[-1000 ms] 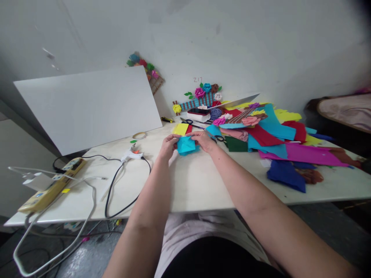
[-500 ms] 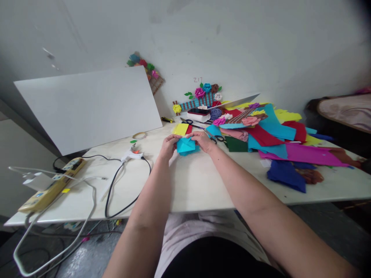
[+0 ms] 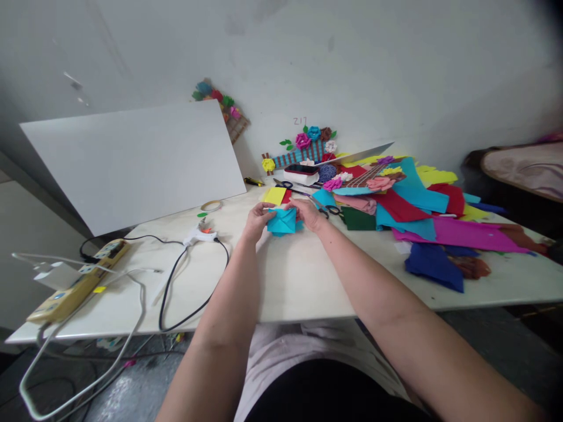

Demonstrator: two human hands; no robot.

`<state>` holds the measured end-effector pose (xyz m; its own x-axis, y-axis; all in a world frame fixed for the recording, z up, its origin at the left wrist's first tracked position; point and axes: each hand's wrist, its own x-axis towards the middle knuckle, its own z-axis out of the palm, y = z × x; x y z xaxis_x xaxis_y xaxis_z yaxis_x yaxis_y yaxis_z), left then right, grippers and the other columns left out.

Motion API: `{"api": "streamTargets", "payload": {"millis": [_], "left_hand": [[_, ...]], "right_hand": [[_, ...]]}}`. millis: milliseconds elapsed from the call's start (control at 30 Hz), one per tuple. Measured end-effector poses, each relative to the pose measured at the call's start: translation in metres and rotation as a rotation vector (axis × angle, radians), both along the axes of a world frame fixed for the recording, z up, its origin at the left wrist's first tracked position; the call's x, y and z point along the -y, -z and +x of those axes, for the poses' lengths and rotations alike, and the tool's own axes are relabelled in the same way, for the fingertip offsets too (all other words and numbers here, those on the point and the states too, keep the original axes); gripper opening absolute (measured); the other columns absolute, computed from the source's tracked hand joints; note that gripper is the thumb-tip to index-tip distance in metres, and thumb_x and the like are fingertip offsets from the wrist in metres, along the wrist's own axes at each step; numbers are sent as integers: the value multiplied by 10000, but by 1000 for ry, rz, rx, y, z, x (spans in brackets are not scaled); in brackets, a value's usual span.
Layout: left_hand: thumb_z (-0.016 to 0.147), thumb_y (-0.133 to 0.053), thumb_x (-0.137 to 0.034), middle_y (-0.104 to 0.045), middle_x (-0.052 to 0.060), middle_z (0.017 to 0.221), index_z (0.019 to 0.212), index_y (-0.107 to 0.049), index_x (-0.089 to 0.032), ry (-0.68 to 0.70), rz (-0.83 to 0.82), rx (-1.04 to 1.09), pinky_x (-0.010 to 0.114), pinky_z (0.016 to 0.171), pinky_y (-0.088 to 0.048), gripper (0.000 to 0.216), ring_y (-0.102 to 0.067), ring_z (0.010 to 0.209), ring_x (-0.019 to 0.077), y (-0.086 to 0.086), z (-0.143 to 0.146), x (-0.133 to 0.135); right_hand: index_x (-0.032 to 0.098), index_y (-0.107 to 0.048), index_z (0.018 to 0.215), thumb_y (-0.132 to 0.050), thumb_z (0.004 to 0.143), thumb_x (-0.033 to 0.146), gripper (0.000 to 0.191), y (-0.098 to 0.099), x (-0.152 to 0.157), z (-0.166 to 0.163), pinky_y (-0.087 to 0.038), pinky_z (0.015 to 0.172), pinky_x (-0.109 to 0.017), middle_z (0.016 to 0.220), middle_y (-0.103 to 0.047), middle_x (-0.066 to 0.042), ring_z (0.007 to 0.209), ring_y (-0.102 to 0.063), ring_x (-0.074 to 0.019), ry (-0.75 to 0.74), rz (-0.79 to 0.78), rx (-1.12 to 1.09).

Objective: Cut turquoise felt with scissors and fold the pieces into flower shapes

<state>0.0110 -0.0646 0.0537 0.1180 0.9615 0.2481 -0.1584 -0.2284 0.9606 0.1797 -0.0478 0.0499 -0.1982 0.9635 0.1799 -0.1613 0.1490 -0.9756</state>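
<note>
Between both hands is a creased square of light-blue paper [image 3: 281, 221], with more blue sheet showing beneath its lower and right edges. My left hand [image 3: 259, 220] pinches its upper left corner. At the upper right, the fingers of my right hand [image 3: 305, 212] are closed on the same paper; the exact fingertip grip is partly hidden. Just beyond the hands lie a yellow paper square [image 3: 274, 196] and a red piece [image 3: 287, 196]. Scissors [image 3: 332, 210] rest to the right of my right hand.
A white glue gun [image 3: 200, 235] with its looping black cord lies left, near a tape roll [image 3: 212, 206] and a yellow power strip [image 3: 79, 284]. Coloured sheets [image 3: 404, 205] pile up on the right. A white board [image 3: 136, 167] leans on the wall behind.
The blue paper has tilted slightly and shows more of its creased face. My left fingers have shifted a little along its upper edge; little else differs.
</note>
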Motion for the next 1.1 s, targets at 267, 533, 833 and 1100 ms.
{"api": "streamTargets", "payload": {"millis": [267, 533, 833, 1100], "left_hand": [[577, -717, -279, -382, -91, 448, 861, -593, -155, 0, 112, -49, 195, 424, -216, 334, -317, 403, 39, 4, -3, -3], [583, -711, -287, -472, -64, 502, 884, -591, -149, -20, 137, -68, 196, 449, -277, 353, -385, 443, 54, 4, -4, -3], [570, -742, -355, -480, -66, 506, 992, -558, -141, -30, 128, -82, 190, 448, -286, 508, -396, 441, 54, 6, -4, -5], [596, -736, -377, -421, -73, 494, 1055, -566, -139, -37, 164, -110, 193, 434, -251, 544, -345, 437, 47, 8, -4, -9]], "right_hand": [[138, -629, 686, -618, 712, 371, 235, -1, -1, 0, -407, 375, -242, 436, -555, 4, 374, -500, -129, 33, -78, 82], [161, -564, 559, -620, 699, 269, 185, 0, 0, 0, -399, 362, -219, 361, -518, 17, 345, -494, -122, 61, -56, 183], [156, -544, 572, -645, 695, 289, 207, 0, 0, -1, -421, 403, -220, 389, -523, 28, 373, -504, -116, 82, -8, 191], [161, -525, 597, -624, 701, 497, 365, -1, 1, 0, -419, 386, -242, 428, -522, 11, 383, -504, -127, 15, -83, 102]]}}
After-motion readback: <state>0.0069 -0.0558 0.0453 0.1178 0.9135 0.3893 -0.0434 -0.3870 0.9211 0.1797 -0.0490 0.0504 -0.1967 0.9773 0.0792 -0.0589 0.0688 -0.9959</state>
